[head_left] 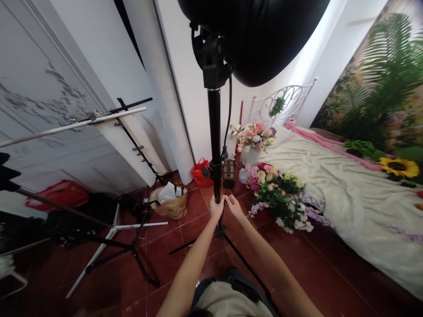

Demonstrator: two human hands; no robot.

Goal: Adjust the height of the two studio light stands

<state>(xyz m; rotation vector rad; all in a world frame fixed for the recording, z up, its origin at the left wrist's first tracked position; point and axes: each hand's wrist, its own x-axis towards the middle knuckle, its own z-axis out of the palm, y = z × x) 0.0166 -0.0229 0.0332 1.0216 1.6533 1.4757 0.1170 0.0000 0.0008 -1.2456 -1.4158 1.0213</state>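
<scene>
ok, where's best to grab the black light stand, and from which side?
Likely the bare pole between lamp head and collar, from the left: it's straight, slim and upright there, while the black cable hangs on the right.

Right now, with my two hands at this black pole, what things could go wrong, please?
The large black shade sits high on the pole, so the stand might tip if tilted. The cable hanging beside the pole could snag. If the pole slips, your left hand, wrapped around it, might get pinched.
</scene>
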